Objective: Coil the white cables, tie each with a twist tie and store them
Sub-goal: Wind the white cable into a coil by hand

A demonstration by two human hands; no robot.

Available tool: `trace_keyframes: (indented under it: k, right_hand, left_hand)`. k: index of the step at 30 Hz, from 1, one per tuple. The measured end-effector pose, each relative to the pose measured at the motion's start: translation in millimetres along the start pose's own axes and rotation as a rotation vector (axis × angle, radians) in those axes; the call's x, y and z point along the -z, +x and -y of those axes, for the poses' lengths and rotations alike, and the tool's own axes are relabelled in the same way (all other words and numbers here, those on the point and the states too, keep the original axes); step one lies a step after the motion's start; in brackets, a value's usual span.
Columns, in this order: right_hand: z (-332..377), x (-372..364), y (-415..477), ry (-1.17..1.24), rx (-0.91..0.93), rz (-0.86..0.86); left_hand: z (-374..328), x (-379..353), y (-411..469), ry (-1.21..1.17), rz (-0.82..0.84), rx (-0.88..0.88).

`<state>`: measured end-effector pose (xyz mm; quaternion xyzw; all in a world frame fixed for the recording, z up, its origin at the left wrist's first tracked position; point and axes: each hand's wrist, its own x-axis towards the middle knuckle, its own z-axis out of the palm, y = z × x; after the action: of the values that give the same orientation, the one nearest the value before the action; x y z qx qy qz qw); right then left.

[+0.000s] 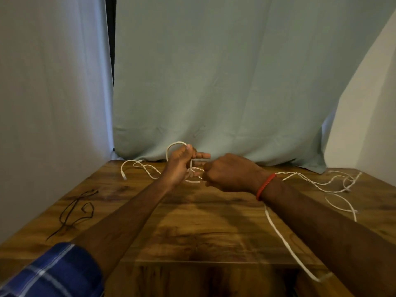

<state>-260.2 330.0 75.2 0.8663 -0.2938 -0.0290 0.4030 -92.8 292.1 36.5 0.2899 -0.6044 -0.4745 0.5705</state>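
My left hand (pixel 182 162) grips loops of a white cable (pixel 174 145) above the far middle of the wooden table (pixel 192 221). Close to its right, my right hand (pixel 229 172) is curled around a strand of the same cable. That cable's plug end (pixel 124 176) lies on the table to the left. More white cable (pixel 334 183) sprawls loose at the right, and one strand (pixel 285 241) runs under my right forearm to the front edge. Dark twist ties (pixel 75 211) lie at the left of the table.
Pale cloth sheets (pixel 214 82) hang behind and on both sides of the table. A red band (pixel 264 186) circles my right wrist. The table's front edge (pixel 203 262) runs across just below my forearms.
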Motion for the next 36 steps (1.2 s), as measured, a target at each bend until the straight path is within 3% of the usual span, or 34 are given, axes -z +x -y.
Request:
trace_keyframes:
  k: [3,6,9,15,18,21,26,29,32,34,36]
  right_hand:
    - [-10.5,12.6,-4.0,0.028,0.037,-0.094]
    - [-26.2,12.1,-14.6,0.068,0.044,-0.167]
    - [-32.1,8.4,-21.1,0.093,0.048,-0.116]
    - [-67.0,4.9,-50.9,0.117,-0.036,-0.001]
    - [-69.7,-0.4,-60.9,-0.014,0.052,0.012]
    - [-69.9,-11.6,-68.8,-0.185,0.178,-0.126]
    - [-80.9,-16.8,-79.4,-0.18,0.257,-0.155]
    - [-80.2,-4.9,-78.7,0.057,0.046,0.121]
    - [-84.8,15.6,-78.3,0.597,-0.216,0.511]
    - [-95.4,22.2,-86.2,0.934,-0.339,0.628]
    - [-105.5,26.6,-96.6,1.004,-0.388,0.642]
  left_hand:
    - [5.6,-3.6,-3.1,0.242,0.021,-0.063]
    - [10.2,-5.0,-4.7,0.38,0.187,-0.028]
    - [6.9,-17.7,-9.5,0.41,0.282,0.055]
    - [5.8,-8.9,-4.9,0.413,0.296,0.01]
    - [3.4,-10.7,-6.3,0.525,0.364,-0.024]
    - [0.5,-15.2,-4.7,0.626,0.377,-0.025]
    - [-2.0,-23.4,-8.2,0.718,0.466,-0.133]
    - [-5.3,-28.6,-8.7,0.863,0.449,-0.229]
    - [-8.4,-25.5,-8.5,0.966,0.381,-0.28]
    - [-8.8,-18.5,-5.7,0.931,0.336,-0.243]
    - [-6.3,-10.4,-2.2,0.891,0.316,-0.199]
